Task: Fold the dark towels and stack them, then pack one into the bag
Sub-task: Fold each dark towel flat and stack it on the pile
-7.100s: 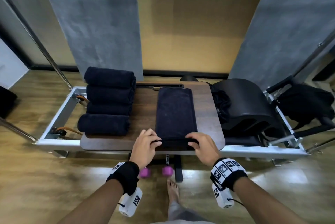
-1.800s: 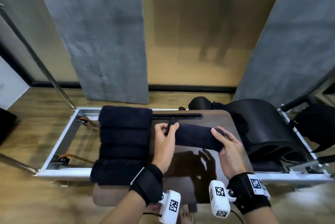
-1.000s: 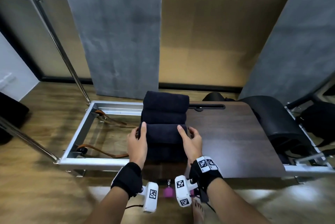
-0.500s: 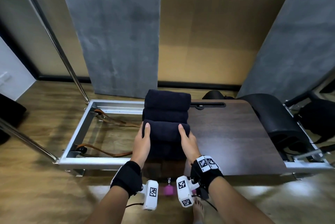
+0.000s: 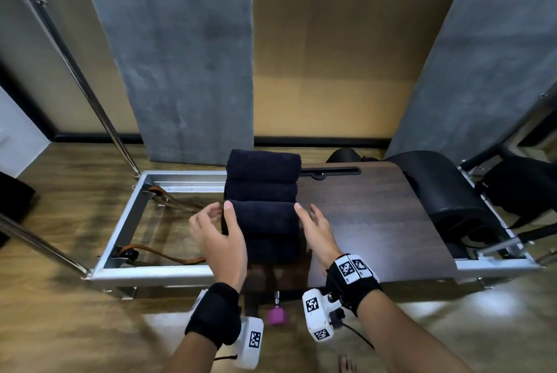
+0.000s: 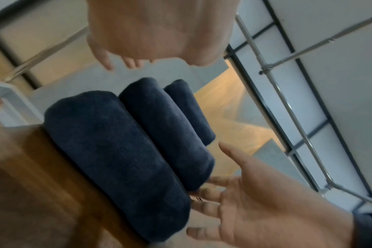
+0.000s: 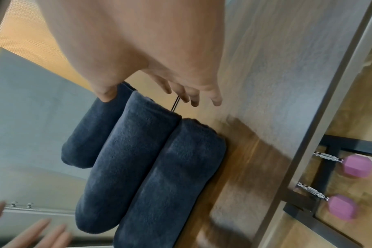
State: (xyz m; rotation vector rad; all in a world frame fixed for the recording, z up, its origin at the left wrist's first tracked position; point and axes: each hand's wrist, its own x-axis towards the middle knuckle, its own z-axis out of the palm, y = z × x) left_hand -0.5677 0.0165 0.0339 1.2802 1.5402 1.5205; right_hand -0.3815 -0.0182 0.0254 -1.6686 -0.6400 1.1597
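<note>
Dark navy rolled towels (image 5: pixel 262 203) lie side by side in a row on the left part of the wooden tabletop (image 5: pixel 373 222), each roll touching the next, the row running from the near edge towards the far edge. The head view shows four rolls; whether a further one sits among them I cannot tell. The third roll from the far end (image 5: pixel 262 215) lies between the two hands.

The left hand (image 5: pixel 218 240) hovers just beside the left ends of the rolls, fingers spread and loosely curved, holding nothing; the left wrist view shows its palm (image 6: pixel 265 198) open with fingertips close to the towel ends. The right hand (image 5: pixel 316 231) is at the right ends, fingers straight and relaxed, also holding nothing, its thumb tip near the roll; whether it touches is unclear.

A silver metal frame (image 5: pixel 126 222) extends left of the tabletop, with brown straps (image 5: pixel 168 255) inside it. A black curved barrel (image 5: pixel 446 191) stands at the tabletop's right end, and a black bag (image 5: pixel 524 191) lies beyond it. Pink dumbbell ends (image 7: pixel 359 166) hang below the near edge, above the wooden floor (image 5: pixel 60 327).
</note>
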